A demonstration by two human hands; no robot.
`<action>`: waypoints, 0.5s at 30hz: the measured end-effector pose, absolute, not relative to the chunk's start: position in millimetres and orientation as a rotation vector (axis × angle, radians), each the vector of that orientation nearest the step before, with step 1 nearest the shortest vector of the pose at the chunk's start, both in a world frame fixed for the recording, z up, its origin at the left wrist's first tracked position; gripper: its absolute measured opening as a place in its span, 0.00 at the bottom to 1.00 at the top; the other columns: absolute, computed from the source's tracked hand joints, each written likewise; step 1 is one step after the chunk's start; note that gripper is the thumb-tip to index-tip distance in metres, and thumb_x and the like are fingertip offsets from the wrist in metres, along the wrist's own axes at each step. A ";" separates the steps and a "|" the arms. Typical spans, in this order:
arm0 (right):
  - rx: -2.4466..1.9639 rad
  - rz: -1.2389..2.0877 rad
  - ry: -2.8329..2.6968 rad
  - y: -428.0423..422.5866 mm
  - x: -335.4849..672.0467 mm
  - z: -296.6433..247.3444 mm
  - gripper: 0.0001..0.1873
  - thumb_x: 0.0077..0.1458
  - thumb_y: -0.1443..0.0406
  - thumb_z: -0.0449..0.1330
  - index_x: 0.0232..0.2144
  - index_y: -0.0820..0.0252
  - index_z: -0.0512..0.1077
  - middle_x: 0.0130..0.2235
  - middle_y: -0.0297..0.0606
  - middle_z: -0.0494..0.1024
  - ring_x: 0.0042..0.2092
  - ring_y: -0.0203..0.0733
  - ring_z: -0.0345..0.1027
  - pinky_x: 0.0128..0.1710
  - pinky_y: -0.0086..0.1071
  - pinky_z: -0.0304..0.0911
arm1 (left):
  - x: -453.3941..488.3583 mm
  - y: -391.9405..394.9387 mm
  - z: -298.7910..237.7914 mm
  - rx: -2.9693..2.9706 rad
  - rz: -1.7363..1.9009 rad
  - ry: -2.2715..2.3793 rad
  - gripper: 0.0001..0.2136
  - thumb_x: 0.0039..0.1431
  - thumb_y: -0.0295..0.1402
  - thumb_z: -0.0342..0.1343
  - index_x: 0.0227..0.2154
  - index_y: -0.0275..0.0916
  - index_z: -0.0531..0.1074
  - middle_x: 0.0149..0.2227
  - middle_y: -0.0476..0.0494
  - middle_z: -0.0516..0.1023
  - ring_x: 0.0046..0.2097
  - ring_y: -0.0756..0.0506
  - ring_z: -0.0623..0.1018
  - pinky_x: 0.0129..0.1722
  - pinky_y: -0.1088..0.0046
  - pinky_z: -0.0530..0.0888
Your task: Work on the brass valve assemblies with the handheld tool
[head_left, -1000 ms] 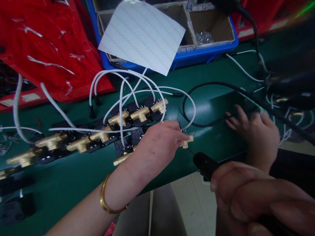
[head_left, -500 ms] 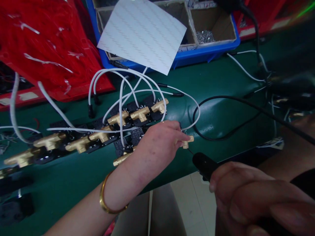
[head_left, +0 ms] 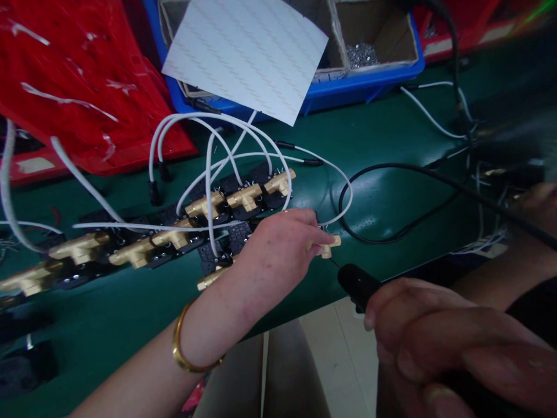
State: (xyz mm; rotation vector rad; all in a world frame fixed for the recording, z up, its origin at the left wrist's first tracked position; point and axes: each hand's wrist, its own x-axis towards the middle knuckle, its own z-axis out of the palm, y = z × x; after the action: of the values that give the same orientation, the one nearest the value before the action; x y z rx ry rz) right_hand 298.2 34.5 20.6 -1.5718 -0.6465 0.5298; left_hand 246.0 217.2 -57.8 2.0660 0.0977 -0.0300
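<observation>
Fittings (head_left: 244, 198) on the table (head_left: 108, 313), tray (head_left: 365, 84) behind them.

I am remotely watching a green worktable (head_left: 391, 125) catching a pale sheen; below its near edge, a light tiled floor (head_left: 348, 360) is showing, and a green glint (head_left: 540, 15) is streaking the dim upper-right corner.

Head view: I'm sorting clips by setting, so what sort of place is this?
Probably an assembly workshop: brass tee fittings along a green workbench, and a divided blue bin holding small metal parts.
</observation>
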 end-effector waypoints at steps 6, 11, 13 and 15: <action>-1.609 0.539 -0.758 29.6 302.5 23.3 0.21 0.50 0.75 0.65 0.43 0.46 0.70 0.29 0.29 0.78 0.28 0.44 0.74 0.31 0.45 0.77 | 246.2 216.7 -58.1 2.113 -0.025 0.097 0.10 0.63 0.21 0.61 0.36 0.43 0.84 0.34 0.49 0.79 0.35 0.49 0.78 0.34 0.73 0.72; -1.573 0.368 -0.690 35.9 289.8 22.3 0.28 0.45 0.80 0.61 0.48 0.55 0.71 0.32 0.32 0.78 0.28 0.42 0.73 0.32 0.47 0.77 | 244.4 215.8 -58.3 2.108 -0.034 0.092 0.10 0.62 0.21 0.62 0.37 0.43 0.83 0.34 0.50 0.79 0.36 0.49 0.78 0.34 0.74 0.72; -1.561 0.355 -0.677 40.9 287.8 21.2 0.28 0.44 0.81 0.60 0.48 0.57 0.72 0.32 0.32 0.78 0.29 0.41 0.73 0.33 0.47 0.77 | 243.3 214.6 -58.4 2.114 -0.018 0.094 0.10 0.61 0.20 0.62 0.37 0.42 0.83 0.34 0.50 0.78 0.35 0.50 0.77 0.34 0.75 0.71; -1.579 0.376 -0.705 46.1 290.1 20.0 0.24 0.46 0.78 0.62 0.45 0.54 0.73 0.31 0.31 0.77 0.29 0.41 0.73 0.34 0.46 0.77 | 242.7 213.3 -58.3 2.125 -0.002 0.091 0.10 0.61 0.20 0.62 0.38 0.42 0.83 0.33 0.51 0.78 0.34 0.50 0.77 0.32 0.76 0.71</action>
State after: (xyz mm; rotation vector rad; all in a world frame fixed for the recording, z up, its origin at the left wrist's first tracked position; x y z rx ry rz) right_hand 290.1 46.1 20.0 -1.5788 -0.7052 0.3761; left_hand 242.7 213.3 -58.3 2.1253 0.0911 -0.0024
